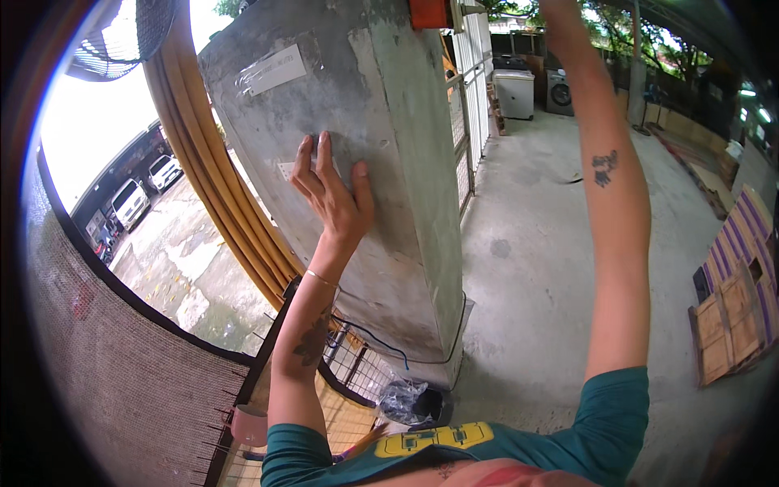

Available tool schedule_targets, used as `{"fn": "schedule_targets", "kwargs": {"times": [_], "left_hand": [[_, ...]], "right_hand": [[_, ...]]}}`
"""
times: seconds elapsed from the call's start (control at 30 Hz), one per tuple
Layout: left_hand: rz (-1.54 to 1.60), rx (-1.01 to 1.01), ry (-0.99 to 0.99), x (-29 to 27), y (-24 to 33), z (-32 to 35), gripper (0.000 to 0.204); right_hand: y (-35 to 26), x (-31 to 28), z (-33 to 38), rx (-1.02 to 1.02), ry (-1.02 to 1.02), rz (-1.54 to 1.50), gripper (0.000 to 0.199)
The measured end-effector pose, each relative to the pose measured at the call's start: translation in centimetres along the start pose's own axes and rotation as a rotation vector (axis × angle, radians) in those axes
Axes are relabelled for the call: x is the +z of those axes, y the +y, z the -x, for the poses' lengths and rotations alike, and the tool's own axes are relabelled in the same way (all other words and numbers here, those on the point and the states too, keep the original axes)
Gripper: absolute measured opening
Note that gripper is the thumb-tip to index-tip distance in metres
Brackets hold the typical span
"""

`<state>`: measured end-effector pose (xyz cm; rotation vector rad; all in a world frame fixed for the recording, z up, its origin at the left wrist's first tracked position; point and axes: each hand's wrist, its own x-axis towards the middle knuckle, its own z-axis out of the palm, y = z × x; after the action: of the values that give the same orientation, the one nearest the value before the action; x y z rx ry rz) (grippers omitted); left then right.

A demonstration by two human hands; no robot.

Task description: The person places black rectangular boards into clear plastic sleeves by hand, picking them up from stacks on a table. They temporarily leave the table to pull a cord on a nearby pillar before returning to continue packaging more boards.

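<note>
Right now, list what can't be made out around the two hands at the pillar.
- Right hand: cut off by the top edge of the head view; only the raised right forearm shows.
- Left hand: palm lies flat on the concrete pillar, covering part of a white label.
- Plastic bag at the pillar's foot: contents too small and dark to tell.

Rough, seemingly matt concrete pillar (389,162)

concrete pillar (389,162) | grey, rough, upright | small white plate (286,170) fixed on left face
</note>
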<state>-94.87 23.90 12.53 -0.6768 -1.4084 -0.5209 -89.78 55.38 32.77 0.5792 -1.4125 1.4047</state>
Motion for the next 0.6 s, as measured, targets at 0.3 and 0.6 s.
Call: {"fn": "schedule_targets", "kwargs": {"times": [0.3, 0.6], "left_hand": [[-0.018, 0.005, 0.006, 0.5, 0.1, 0.1, 0.05], [-0.037, 0.008, 0.007, 0.1, 0.6, 0.1, 0.052]], "right_hand": [[2.9, 1.3, -2.3, -0.084, -0.082, 0.172, 0.039], [1.3, 2.7, -2.1, 0.047, -0.253, 0.289, 0.043]]}}
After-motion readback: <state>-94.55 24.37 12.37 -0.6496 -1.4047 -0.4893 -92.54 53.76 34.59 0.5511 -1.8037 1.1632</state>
